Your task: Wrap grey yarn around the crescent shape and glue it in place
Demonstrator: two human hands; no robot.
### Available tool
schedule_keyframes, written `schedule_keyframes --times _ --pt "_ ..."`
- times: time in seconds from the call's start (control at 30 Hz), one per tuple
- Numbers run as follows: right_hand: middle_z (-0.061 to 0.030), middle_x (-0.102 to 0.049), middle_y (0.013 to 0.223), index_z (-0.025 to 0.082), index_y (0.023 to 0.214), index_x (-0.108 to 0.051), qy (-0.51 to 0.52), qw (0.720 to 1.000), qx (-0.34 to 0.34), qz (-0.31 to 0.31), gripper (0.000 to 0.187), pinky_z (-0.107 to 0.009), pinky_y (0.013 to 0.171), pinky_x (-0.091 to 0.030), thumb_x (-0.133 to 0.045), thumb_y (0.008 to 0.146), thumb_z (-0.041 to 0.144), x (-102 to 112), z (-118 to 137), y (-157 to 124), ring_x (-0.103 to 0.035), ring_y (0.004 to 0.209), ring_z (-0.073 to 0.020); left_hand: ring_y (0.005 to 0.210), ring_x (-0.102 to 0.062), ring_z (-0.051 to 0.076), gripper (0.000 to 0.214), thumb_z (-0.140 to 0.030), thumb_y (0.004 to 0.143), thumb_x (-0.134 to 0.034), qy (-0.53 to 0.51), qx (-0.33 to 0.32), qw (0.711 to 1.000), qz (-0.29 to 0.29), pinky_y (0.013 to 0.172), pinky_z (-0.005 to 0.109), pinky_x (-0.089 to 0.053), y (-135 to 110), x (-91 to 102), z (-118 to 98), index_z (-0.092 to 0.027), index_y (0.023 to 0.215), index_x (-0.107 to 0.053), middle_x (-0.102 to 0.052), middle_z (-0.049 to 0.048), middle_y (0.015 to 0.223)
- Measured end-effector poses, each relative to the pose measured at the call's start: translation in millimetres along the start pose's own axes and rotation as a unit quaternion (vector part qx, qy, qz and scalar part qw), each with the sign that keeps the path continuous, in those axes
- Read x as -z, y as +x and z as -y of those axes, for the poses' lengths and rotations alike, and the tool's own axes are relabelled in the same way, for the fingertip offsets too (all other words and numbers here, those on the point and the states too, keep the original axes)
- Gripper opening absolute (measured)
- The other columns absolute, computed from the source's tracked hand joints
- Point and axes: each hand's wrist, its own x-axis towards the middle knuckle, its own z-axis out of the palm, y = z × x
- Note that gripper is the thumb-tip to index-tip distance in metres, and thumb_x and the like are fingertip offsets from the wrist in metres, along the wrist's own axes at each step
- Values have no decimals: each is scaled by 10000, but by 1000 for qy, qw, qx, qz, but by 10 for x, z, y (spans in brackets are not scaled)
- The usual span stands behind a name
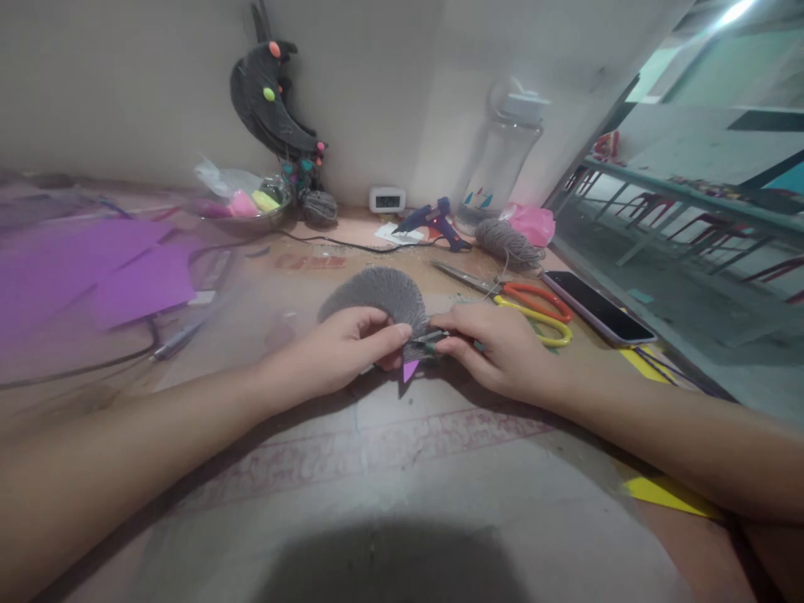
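Observation:
A curved piece wrapped in grey yarn, shaped like a crescent, is held just above the table in front of me. My left hand pinches it between thumb and fingers near its right end. A pointed purple tip sticks out below the wrapped end. On the other side, my right hand has its thumb and fingers pinched close together at that same end. A thin greyish strand or strip lies at its fingertips, too small and blurred to name surely.
Scissors, grey yarn and a phone lie to the right. A glue gun, clock and bottle stand behind. Purple sheets and a bowl are left; a decorated dark crescent hangs at the wall.

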Motion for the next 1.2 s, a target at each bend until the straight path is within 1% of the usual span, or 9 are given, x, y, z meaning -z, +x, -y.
schedule_keyframes --times 0.07,0.23,0.33,0.63,0.9,1.0,1.07,1.13,1.2 --pt "-52 -684 837 132 1039 -655 -4 1000 -2 -4 264 -254 652 -393 -476 975 315 7 -15 -7 -588 724 -153 590 -524 120 391 -479 904 -511 -8 0 1000 -1 574 249 -389 -3 -1 -5 -175 668 -583 -605 -15 647" --pt "-56 -655 762 127 1010 -663 -57 997 50 -11 278 -270 602 -356 -477 974 330 38 -22 7 -562 676 -160 612 -534 125 400 -495 898 -519 -12 -2 1000 -4 595 254 -394 4 0 -15 -177 665 -589 -615 -13 657" --pt "-57 -648 738 119 991 -662 -67 995 66 -14 279 -275 601 -352 -465 981 317 55 -15 24 -561 674 -160 615 -532 125 398 -490 900 -517 -14 4 1000 -6 600 254 -394 3 0 -21 -177 666 -588 -612 -14 658" --pt "-56 -646 756 130 989 -673 -42 999 35 0 279 -263 606 -364 -482 974 335 44 -21 13 -566 682 -158 595 -525 128 394 -482 901 -508 -3 4 1000 0 584 257 -392 17 11 -9 -177 663 -581 -608 -10 648" --pt "-47 -655 724 135 992 -684 -35 998 46 -6 279 -267 591 -357 -477 983 322 25 -31 19 -576 665 -154 607 -548 134 406 -498 897 -503 15 -14 1000 3 590 258 -409 10 14 12 -177 667 -595 -617 -5 651" --pt "-51 -679 768 142 1000 -680 -7 1000 16 -2 268 -262 612 -378 -489 973 328 9 -35 -2 -595 692 -154 602 -547 132 406 -498 900 -504 16 -11 1000 1 583 255 -407 9 14 -3 -176 668 -595 -621 -5 654" --pt "-51 -691 810 142 1002 -672 43 999 -26 -4 253 -255 632 -399 -499 961 322 9 -25 -5 -603 709 -149 591 -536 124 402 -495 902 -509 9 -7 1000 -3 569 249 -396 7 12 -11 -176 671 -592 -617 -10 655" --pt "-41 -689 808 143 986 -663 112 990 -89 -13 241 -241 616 -410 -521 939 331 21 3 14 -595 680 -137 587 -527 117 400 -490 904 -513 4 -3 1000 -5 570 246 -391 5 10 -12 -175 669 -587 -611 -15 652" --pt "-25 -676 778 148 958 -659 184 969 -165 -14 241 -228 580 -407 -575 894 365 37 46 58 -578 644 -127 596 -528 117 403 -495 906 -510 6 -4 1000 -3 579 247 -393 3 7 -6 -174 673 -587 -609 -16 655"
